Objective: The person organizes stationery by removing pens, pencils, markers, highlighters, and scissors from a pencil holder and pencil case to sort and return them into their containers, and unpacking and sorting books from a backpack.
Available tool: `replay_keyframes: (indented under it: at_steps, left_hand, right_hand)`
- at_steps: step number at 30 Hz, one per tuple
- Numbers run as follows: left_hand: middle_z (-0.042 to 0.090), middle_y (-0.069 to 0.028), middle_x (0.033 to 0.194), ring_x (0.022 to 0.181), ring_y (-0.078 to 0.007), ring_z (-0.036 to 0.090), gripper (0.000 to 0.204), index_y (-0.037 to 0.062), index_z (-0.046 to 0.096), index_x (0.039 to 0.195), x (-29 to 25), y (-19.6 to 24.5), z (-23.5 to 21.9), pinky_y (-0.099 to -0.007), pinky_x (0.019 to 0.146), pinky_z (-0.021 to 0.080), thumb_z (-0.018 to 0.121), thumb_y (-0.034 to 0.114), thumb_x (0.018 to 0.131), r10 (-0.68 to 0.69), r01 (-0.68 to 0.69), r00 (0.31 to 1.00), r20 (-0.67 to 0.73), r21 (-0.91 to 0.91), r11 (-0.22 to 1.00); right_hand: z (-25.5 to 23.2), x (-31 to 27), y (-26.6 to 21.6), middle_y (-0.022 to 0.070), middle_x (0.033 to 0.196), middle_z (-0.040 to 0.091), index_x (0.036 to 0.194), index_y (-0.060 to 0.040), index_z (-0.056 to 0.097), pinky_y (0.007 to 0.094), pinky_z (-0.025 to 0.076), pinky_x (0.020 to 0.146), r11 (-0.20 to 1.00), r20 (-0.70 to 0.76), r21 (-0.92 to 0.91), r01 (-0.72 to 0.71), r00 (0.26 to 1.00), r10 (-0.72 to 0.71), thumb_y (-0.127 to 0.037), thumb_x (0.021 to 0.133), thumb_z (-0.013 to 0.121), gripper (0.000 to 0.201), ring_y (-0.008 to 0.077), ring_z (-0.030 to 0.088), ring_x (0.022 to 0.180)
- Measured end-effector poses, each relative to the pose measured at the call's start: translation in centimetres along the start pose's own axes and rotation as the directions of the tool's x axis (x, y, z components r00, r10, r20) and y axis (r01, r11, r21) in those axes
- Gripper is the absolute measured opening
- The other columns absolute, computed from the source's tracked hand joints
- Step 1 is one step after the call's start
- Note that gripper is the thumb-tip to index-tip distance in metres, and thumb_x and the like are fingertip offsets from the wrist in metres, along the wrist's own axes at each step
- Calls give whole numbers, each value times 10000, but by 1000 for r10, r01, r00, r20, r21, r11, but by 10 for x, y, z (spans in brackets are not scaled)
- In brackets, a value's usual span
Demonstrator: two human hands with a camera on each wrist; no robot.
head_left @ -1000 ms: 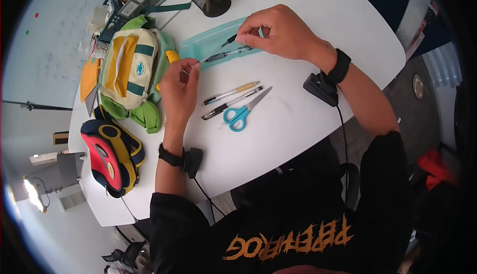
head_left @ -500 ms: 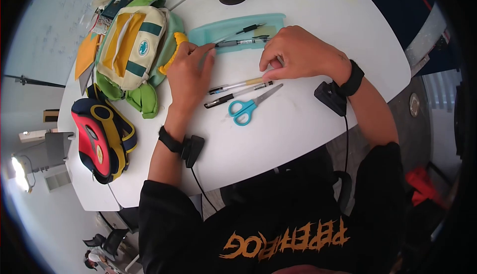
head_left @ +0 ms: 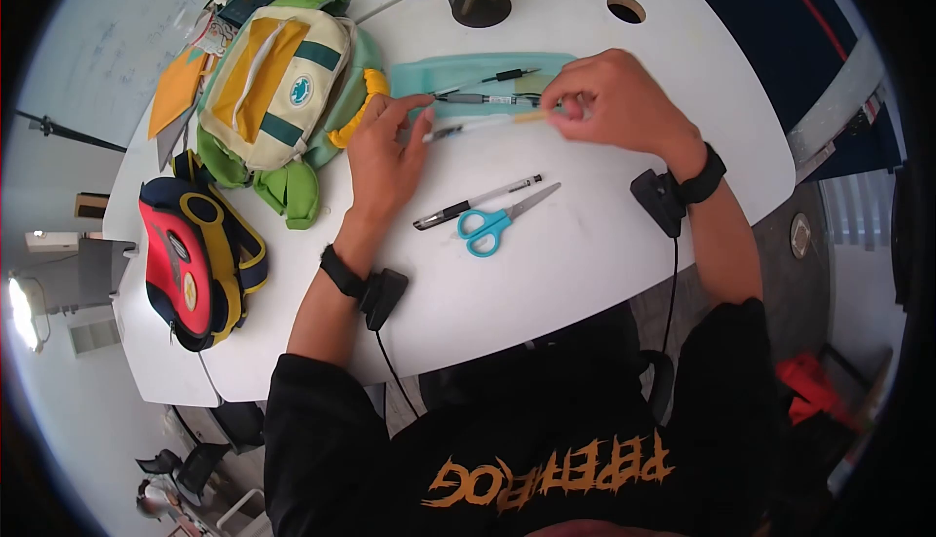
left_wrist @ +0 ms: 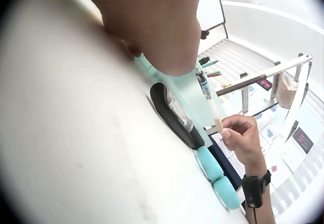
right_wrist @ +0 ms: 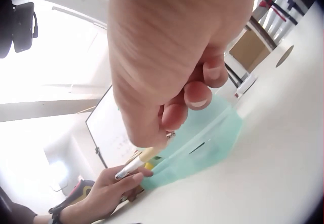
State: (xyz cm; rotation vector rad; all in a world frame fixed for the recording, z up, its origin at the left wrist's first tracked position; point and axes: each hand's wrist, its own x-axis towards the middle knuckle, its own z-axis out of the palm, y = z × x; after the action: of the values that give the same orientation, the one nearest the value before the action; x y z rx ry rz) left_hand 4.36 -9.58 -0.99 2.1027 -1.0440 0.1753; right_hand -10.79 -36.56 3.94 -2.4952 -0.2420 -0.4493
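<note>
My right hand (head_left: pixel 619 103) pinches a clear-barrelled pen (head_left: pixel 487 125) by its beige end, raised over the table along the near side of a translucent teal pencil pouch (head_left: pixel 414 77). The pen's dark end points at my left hand (head_left: pixel 382 152), whose thumb and forefinger grip the pouch's left end. Across the pouch lie a grey pen (head_left: pixel 487 99) and a slim black-ended pen (head_left: pixel 511 75). Nearer me, a black-capped pen (head_left: pixel 458 209) lies beside scissors (head_left: pixel 482 232) with turquoise handles. The right wrist view shows the held pen (right_wrist: pixel 136 164) slanting toward the left hand.
Left of the pouch stands a cream and green backpack (head_left: pixel 278 89) with a yellow strap. A red and navy bag (head_left: pixel 190 269) lies nearer me. Behind are a black mesh pen cup (head_left: pixel 478 1) and a round hole (head_left: pixel 626 9) in the table (head_left: pixel 585 254).
My right hand let go of the slim black-ended pen at the pouch, came down to the beige-ended pen and lifted it off the table toward the pouch. My left hand stays at the pouch's left end.
</note>
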Motion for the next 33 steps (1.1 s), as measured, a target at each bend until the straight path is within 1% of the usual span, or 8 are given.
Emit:
replay_keyframes:
  at_steps: [5, 7, 20, 22, 23, 25, 28, 33]
  left_hand:
    - [541, -78, 843, 720, -196, 550, 166, 65, 794, 1101, 0, -3, 1, -341, 608, 433, 726, 86, 951, -30, 30, 1000, -1, -87, 996]
    - [478, -36, 822, 703, -136, 467, 147, 40, 780, 1095, -1, -1, 0, -300, 612, 366, 726, 49, 959, -9, 10, 1000, 14, -95, 995]
    - [540, -22, 839, 736, -135, 491, 155, 40, 752, 999, -15, 5, -11, -268, 650, 410, 823, 107, 878, -110, 122, 992, 59, -265, 956]
    - [602, -32, 841, 763, -153, 552, 205, 35, 731, 920, -14, 0, -14, -275, 689, 468, 876, 131, 811, 75, 16, 971, 226, -378, 926]
    - [602, -32, 841, 763, -153, 552, 205, 35, 731, 920, -15, -1, -18, -275, 689, 468, 876, 131, 811, 71, 20, 972, 223, -382, 924]
    - [671, -54, 874, 829, -190, 635, 257, 30, 728, 881, -8, 13, -33, -300, 758, 531, 911, 151, 747, 184, -35, 831, 525, -281, 959]
    - [708, -76, 884, 870, -239, 686, 304, 55, 743, 882, -5, 20, -43, -354, 768, 563, 923, 237, 718, 189, -76, 763, 618, -204, 976]
    - [702, -84, 848, 849, -253, 683, 261, 43, 735, 886, -10, 26, -46, -371, 757, 558, 891, 199, 745, 187, -118, 773, 607, -152, 981]
  right_hand:
    - [-6, -3, 13, 46, 658, 690, 893, -85, 827, 324, 530, 630, 973, -74, -142, -183, 982, 174, -119, 829, 790, 81, 213, 660, 612]
    - [-5, -3, 16, 49, 678, 719, 925, -96, 844, 330, 537, 642, 947, -26, -235, -221, 975, 221, -159, 871, 783, 103, 216, 679, 623]
    - [16, 2, 11, 33, 660, 706, 949, -120, 850, 332, 517, 604, 899, -60, -256, -354, 934, 351, -242, 896, 802, 141, 203, 650, 583]
    - [15, 3, 15, 17, 613, 654, 947, -122, 849, 317, 462, 563, 915, -85, -179, -362, 932, 352, -294, 887, 831, 183, 162, 584, 537]
    - [16, 2, 17, 17, 613, 654, 947, -122, 849, 317, 462, 563, 914, -79, -183, -361, 933, 352, -294, 887, 831, 183, 162, 584, 537]
    - [16, 1, 22, 9, 595, 623, 953, -122, 850, 305, 417, 547, 931, -127, -16, -364, 925, 359, -330, 879, 851, 221, 129, 530, 524]
    - [17, 1, 21, 8, 581, 599, 963, -117, 851, 307, 403, 539, 934, -128, -10, -356, 927, 352, -323, 877, 864, 224, 120, 508, 518]
    - [18, 1, 24, 19, 605, 598, 975, -120, 854, 309, 412, 557, 941, -84, -49, -335, 940, 330, -267, 858, 870, 189, 131, 529, 549]
